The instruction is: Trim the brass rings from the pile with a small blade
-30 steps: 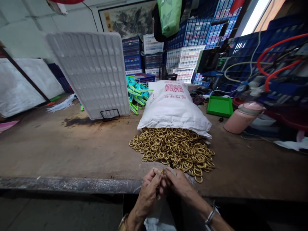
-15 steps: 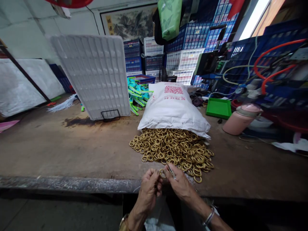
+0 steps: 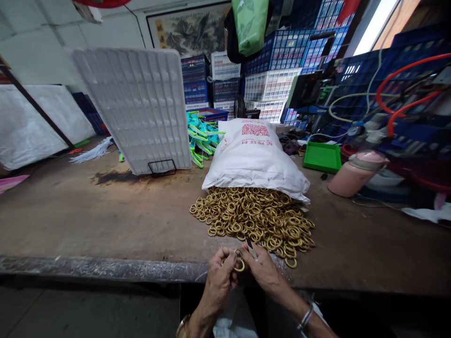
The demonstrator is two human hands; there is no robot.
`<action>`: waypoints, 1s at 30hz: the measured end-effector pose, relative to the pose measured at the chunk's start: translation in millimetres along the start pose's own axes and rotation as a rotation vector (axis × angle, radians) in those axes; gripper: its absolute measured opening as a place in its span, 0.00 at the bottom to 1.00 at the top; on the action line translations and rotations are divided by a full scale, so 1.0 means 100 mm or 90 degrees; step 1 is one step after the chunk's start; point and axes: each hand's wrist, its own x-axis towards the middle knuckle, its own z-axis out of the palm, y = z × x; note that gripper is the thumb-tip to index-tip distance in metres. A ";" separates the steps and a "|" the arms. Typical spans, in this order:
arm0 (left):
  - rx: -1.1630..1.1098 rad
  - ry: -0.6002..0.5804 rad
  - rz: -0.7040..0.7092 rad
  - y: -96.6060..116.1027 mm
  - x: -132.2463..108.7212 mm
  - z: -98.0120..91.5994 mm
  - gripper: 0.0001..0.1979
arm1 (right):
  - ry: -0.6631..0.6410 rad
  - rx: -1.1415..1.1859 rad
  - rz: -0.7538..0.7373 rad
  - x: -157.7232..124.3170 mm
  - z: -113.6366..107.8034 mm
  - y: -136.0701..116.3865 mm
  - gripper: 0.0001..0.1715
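Both my hands meet at the near edge of the worn workbench. My left hand pinches a gold ring between its fingertips. My right hand is closed round a thin dark pointed tool whose tip rises above the fingers, right beside the ring. Just beyond my hands lies a heap of gold rings spilling from the mouth of a white sack with red print.
A white moulded tray leans upright at the back left, with teal and green plastic pieces beside it. A green tray and a pink jug lie to the right. Blue and white crates are stacked behind.
My hands have parted slightly, so the gold ring and the tool tip between them now show. The ring sits a little lower in my left fingers than half a second ago.
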 end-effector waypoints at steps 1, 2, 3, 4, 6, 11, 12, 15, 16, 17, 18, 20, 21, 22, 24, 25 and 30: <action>-0.006 -0.002 -0.003 0.00 0.00 0.00 0.17 | -0.009 0.026 0.010 0.00 0.00 0.01 0.17; -0.015 -0.005 -0.006 0.01 0.01 0.01 0.17 | -0.021 0.053 0.021 0.00 0.00 0.02 0.17; -0.025 -0.009 -0.009 0.01 0.01 0.01 0.17 | -0.033 0.080 0.033 0.00 0.00 0.03 0.17; -0.038 -0.013 -0.010 0.01 0.01 0.01 0.17 | -0.044 0.105 0.046 0.00 0.00 0.04 0.16; -0.066 -0.021 -0.011 0.01 0.02 0.00 0.17 | -0.051 0.140 0.074 0.00 0.00 0.03 0.15; -0.114 -0.021 -0.017 -0.01 0.02 -0.02 0.17 | -0.034 0.163 0.108 0.01 0.01 -0.01 0.11; -0.118 -0.022 -0.019 -0.01 0.03 -0.02 0.17 | -0.034 0.166 0.106 0.00 0.01 -0.02 0.11; -0.125 -0.029 -0.015 0.01 0.03 -0.01 0.16 | -0.039 0.156 0.092 0.00 0.01 -0.04 0.13; -0.126 -0.032 -0.012 0.02 0.03 0.00 0.16 | -0.039 0.145 0.088 -0.01 0.01 -0.03 0.14; -0.126 -0.034 -0.011 0.03 0.04 0.00 0.16 | -0.038 0.132 0.084 -0.01 0.02 -0.03 0.16; -0.124 -0.034 -0.012 0.04 0.04 0.01 0.16 | -0.034 0.116 0.079 -0.01 0.02 -0.02 0.16; -0.117 -0.029 -0.019 0.05 0.04 0.02 0.17 | -0.022 0.083 0.070 -0.02 0.02 -0.01 0.18; -0.115 -0.024 -0.024 0.06 0.04 0.02 0.17 | -0.018 0.067 0.062 -0.02 0.02 0.00 0.18; -0.115 -0.020 -0.030 0.07 0.05 0.02 0.17 | -0.015 0.050 0.053 -0.01 0.02 0.01 0.18; -0.120 -0.010 -0.044 0.07 0.05 0.02 0.18 | -0.009 0.003 0.030 -0.01 0.00 0.01 0.18; -0.123 -0.007 -0.050 0.07 0.05 0.02 0.18 | -0.008 -0.029 0.014 -0.02 0.00 0.01 0.17; -0.110 -0.023 -0.060 0.04 0.06 -0.02 0.18 | -0.013 -0.182 -0.095 -0.03 -0.05 -0.01 0.11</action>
